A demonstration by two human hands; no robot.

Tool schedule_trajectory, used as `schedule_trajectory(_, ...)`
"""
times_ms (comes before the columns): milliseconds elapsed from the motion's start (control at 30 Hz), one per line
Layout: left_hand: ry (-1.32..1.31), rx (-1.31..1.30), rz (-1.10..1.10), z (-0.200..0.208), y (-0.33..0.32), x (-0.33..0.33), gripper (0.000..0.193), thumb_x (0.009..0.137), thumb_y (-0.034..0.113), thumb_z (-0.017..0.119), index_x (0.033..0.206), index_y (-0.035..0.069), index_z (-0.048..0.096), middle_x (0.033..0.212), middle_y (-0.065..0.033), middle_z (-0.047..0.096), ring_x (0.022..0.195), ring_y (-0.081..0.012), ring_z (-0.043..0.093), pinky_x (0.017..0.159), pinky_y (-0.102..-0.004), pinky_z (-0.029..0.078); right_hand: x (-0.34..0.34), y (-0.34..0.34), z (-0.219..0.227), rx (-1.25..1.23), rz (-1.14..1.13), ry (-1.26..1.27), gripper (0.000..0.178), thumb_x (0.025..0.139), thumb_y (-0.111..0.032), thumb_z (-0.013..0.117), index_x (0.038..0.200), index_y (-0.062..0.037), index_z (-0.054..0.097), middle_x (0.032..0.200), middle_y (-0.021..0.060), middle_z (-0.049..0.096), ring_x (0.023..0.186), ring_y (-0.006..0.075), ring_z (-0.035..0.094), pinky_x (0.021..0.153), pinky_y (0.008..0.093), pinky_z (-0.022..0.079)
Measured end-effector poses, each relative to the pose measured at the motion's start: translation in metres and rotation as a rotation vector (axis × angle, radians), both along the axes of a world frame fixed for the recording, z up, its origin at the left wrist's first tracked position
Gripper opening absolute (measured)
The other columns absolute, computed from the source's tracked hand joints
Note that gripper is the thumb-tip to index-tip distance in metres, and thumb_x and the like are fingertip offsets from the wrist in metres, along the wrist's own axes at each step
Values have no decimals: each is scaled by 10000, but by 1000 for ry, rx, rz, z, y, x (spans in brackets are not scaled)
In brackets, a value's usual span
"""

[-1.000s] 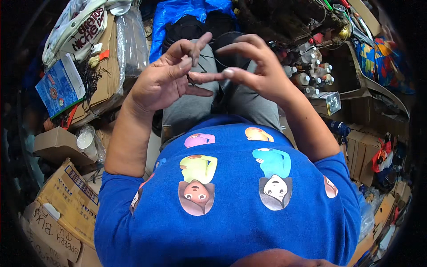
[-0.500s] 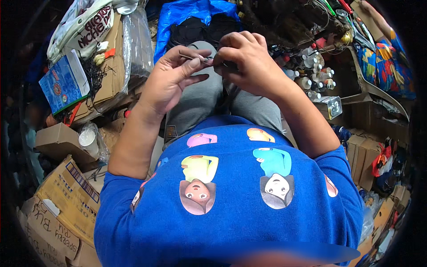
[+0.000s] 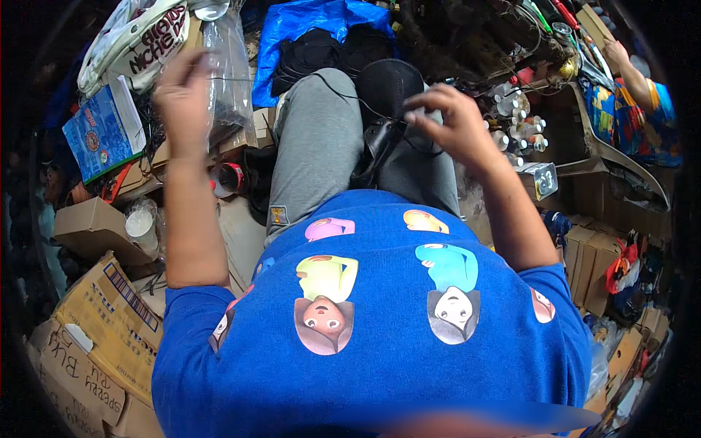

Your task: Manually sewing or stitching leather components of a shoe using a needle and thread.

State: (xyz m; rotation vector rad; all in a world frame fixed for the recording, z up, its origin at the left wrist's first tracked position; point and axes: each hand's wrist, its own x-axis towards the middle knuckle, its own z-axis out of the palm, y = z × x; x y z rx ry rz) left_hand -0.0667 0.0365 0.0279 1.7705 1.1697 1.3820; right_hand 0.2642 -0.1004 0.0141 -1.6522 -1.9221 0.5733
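A black shoe (image 3: 391, 84) stands between my knees, its sole end toward the far side and a dark strap-like part (image 3: 376, 142) nearer me. My left hand (image 3: 182, 102) is raised far out to the left and smeared by motion. A thin dark thread (image 3: 234, 79) runs rightward from its fingertips, which seem pinched on it. Beside the shoe, over my right thigh, is my right hand (image 3: 453, 120), its fingers bent and apart, with loose dark cord close to the thumb. Another stretch of cord (image 3: 336, 91) loops across my left knee to the shoe.
Black shoes or cloth (image 3: 310, 58) lie on a blue plastic sheet (image 3: 274, 36) ahead. Small bottles (image 3: 515, 131) crowd the right, near a clear container (image 3: 538, 179). Cardboard boxes (image 3: 102, 226) and a blue booklet (image 3: 102, 135) fill the left. Another person's arm (image 3: 631, 77) shows at far right.
My hands have come apart from their meeting point above my knees. The left swung far left, drawing out thread; the right moved slightly right and down, uncovering the black shoe.
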Motion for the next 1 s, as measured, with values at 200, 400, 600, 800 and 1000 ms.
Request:
schedule_trajectory(200, 492, 104, -491, -31, -68, 78, 203, 707, 2, 650, 888, 87, 682, 786, -64, 610, 783, -214, 599, 722, -322, 442, -8, -28, -18, 136, 2, -131, 206, 714, -100, 675, 919, -119, 689, 766, 81, 590, 747, 257, 577, 713, 369, 436)
schedule_trajectory(400, 657, 351, -399, -57, -58, 102, 168, 700, 107, 691, 864, 141, 690, 713, -46, 530, 739, -237, 538, 697, -341, 386, -8, -37, -28, 126, -10, -257, 308, 723, -82, 638, 1001, -206, 687, 794, 38, 544, 833, 217, 539, 803, 375, 357)
schedule_trajectory(600, 452, 128, -655, -66, -39, 115, 204, 717, 69, 701, 881, 186, 728, 690, -29, 492, 678, -189, 495, 618, -312, 395, 19, -16, -35, -118, 56, -78, 404, 730, -45, 566, 1022, -288, 701, 782, 35, 553, 846, 209, 504, 795, 341, 366)
schedule_trajectory(800, 455, 133, -665, -73, -33, 114, 199, 714, 49, 703, 871, 170, 725, 691, -34, 478, 677, -191, 489, 617, -312, 391, 21, -8, -33, -205, 59, 45, 397, 728, -17, 565, 1016, -251, 706, 818, 39, 568, 873, 219, 510, 835, 334, 404)
schedule_trajectory(1000, 434, 145, -673, -75, -32, 114, 201, 711, 40, 705, 870, 161, 723, 691, -31, 468, 676, -185, 484, 614, -310, 387, 22, -7, -34, -241, 59, 93, 393, 738, -13, 562, 1024, -242, 704, 841, 49, 570, 910, 216, 511, 875, 323, 403)
